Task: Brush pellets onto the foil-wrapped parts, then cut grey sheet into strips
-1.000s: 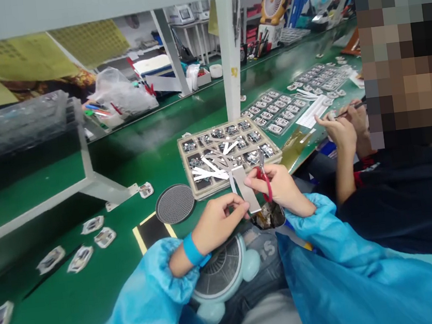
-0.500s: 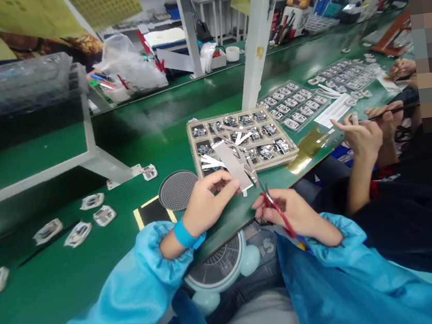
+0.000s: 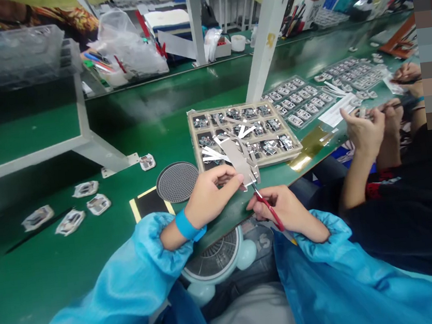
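Observation:
Between thumb and fingers, my left hand (image 3: 213, 191) pinches the lower end of a grey sheet (image 3: 234, 157) partly cut into strips. My right hand (image 3: 284, 209) is closed around red-handled scissors (image 3: 271, 208); their blades reach the sheet's lower edge, close to my left fingertips. Whether the blades are fully closed is hard to see. Behind the sheet lies a beige compartment tray (image 3: 298, 148) of small metallic parts, with loose white strips (image 3: 215, 154) over it. A round grey perforated disc (image 3: 177, 182) sits left of the tray, overlapping a black pad with yellow edges (image 3: 151, 204).
Several white-framed parts (image 3: 70, 221) lie on the green table at left, beside a shelf leg (image 3: 110, 156). Clear trays of parts (image 3: 298, 100) stand at right. A co-worker's hands (image 3: 366, 132) are near them. A light-blue fan (image 3: 215, 255) is below the table edge.
The scissors have moved up and left, bringing their blades to the sheet's lower edge. My left hand keeps its pinch on the sheet. The camera view has shifted slightly.

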